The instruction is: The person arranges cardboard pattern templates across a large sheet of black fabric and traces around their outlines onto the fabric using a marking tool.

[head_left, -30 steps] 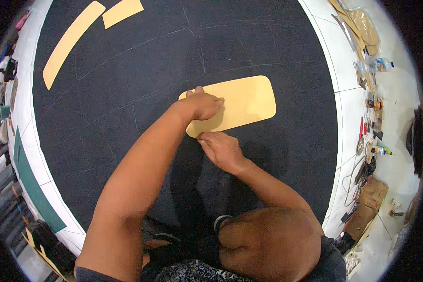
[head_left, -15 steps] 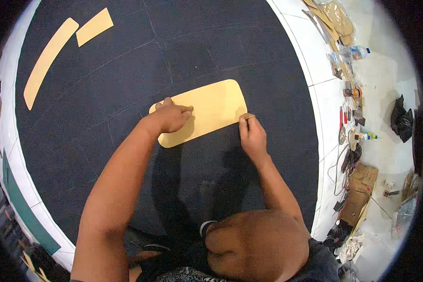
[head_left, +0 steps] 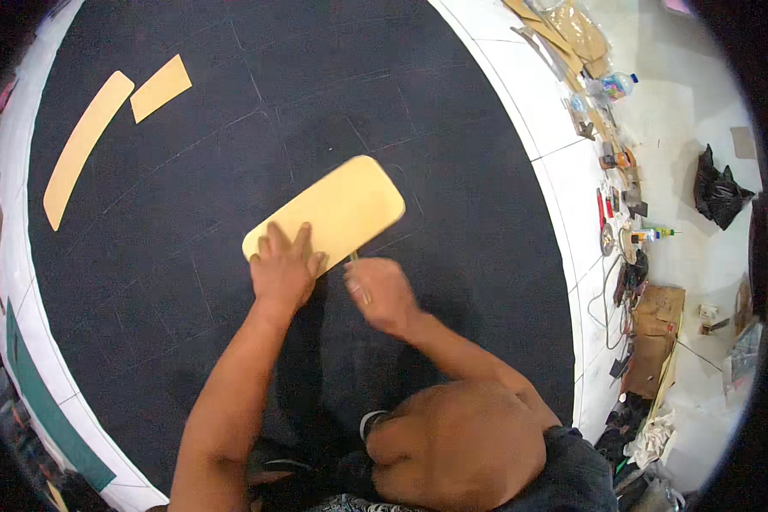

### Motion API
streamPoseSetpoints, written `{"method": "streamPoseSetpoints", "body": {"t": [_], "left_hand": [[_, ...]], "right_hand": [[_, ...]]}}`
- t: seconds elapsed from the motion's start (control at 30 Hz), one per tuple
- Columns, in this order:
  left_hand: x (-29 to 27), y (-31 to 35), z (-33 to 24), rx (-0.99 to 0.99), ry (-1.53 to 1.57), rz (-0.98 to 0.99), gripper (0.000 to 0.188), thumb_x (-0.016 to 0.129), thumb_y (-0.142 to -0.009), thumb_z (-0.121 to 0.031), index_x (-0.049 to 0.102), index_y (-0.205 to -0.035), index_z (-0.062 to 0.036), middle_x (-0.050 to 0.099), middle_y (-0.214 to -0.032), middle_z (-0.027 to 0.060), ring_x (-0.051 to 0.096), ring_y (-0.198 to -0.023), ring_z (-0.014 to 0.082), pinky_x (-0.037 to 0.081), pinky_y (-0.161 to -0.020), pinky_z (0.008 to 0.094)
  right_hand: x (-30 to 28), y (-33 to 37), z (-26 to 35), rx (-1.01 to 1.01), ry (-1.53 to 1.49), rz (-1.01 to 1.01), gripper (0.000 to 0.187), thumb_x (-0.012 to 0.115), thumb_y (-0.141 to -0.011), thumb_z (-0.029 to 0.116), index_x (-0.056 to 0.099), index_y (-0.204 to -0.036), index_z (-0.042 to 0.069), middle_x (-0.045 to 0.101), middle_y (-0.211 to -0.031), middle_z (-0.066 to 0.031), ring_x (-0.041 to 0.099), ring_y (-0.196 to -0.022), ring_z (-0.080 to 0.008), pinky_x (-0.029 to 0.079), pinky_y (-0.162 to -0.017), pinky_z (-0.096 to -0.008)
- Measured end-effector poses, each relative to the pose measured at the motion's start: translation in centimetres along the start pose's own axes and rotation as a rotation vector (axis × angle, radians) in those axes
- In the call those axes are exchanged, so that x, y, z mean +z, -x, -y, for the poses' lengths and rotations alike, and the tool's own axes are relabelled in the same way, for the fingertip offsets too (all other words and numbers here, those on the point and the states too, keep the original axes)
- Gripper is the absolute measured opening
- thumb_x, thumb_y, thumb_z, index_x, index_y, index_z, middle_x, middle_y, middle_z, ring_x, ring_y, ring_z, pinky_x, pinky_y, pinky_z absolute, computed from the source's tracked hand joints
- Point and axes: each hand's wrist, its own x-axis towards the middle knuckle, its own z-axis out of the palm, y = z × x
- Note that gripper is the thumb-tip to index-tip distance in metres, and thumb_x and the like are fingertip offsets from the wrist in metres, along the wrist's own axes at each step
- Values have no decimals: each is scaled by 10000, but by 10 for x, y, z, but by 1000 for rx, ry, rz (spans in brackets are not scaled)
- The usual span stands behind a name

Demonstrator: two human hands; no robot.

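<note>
- Since half a second ago, the yellow panel [head_left: 341, 205] has swung to a steeper slant on the black cloth [head_left: 145, 299], its far end tipped further away from the person.
- Along its near long edge, the right hand [head_left: 384, 294] now sits towards the middle; half a second earlier it was up by the right-hand corner.
- From where I stand, the left hand [head_left: 283, 269] lies flat on the panel's near-left end, fingers spread, whereas before they were bunched with one pointing out.
- Curled and slightly blurred, the right hand's fingers pinch a thin stick [head_left: 354, 255], whose tip shows right at the panel's edge; I can't tell what kind of tool it is.
- Both pieces at the far left lie well apart from the hands: a long curved yellow strip [head_left: 85, 149] and, just beside its upper end, a small four-sided yellow piece [head_left: 161, 90].
- Thin pale lines [head_left: 263, 108] cross the cloth beyond the panel.
- White tiles [head_left: 538, 128] border the cloth, with a green strip [head_left: 51, 410] on the left.
- Over on the right I see a clear bottle [head_left: 619, 85], a flattened brown carton [head_left: 657, 316] and a black plastic bag [head_left: 719, 189].
</note>
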Motion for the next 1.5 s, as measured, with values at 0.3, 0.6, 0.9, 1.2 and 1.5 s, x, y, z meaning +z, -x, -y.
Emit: {"method": "streamPoseSetpoints", "body": {"t": [0.3, 0.6, 0.9, 1.2, 1.5], "left_hand": [[14, 48, 36, 73, 539, -245, 393, 654, -936, -207, 641, -1295, -48, 565, -1326, 236, 530, -1268, 419, 434, -1064, 514], [35, 69, 37, 141, 358, -339, 386, 682, -887, -266, 673, -1213, -59, 562, -1351, 202, 471, -1331, 401, 334, -1145, 556], [43, 66, 32, 124, 292, -212, 457, 691, -907, -308, 632, -1293, -72, 511, -1423, 228, 427, -1378, 435, 301, -1173, 595], [43, 67, 19, 73, 241, -203, 416, 676, -931, -289, 633, -1275, -57, 503, -1422, 250, 422, -1378, 451, 287, -1180, 606], [27, -10, -65, 38, 306, -286, 395, 730, -886, -212, 649, -1231, -38, 574, -1285, 216, 527, -1233, 401, 411, -1050, 519]], "right_hand": [[15, -5, -16, -171, 572, 114, 360, 597, -961, 299, 650, -1188, 24, 603, -1324, -191, 505, -1339, -353, 365, -1127, -527], [-142, 39, -66, 442, 643, -68, 304, 536, -1027, 229, 549, -1268, 45, 622, -1256, -215, 560, -1249, -423, 488, -1005, -488], [-115, 23, -51, 517, 481, 3, 452, 617, -980, 301, 538, -1332, 29, 576, -1357, -203, 564, -1256, -398, 485, -1017, -462], [-119, 16, -138, 362, 489, -24, 634, 645, -958, 457, 524, -1399, 17, 503, -1479, -244, 374, -1461, -388, 252, -1204, -532], [-127, 6, -183, 532, 507, -422, 657, 713, -905, 482, 553, -1370, 45, 549, -1450, -181, 417, -1419, -365, 244, -1181, -543]]}}
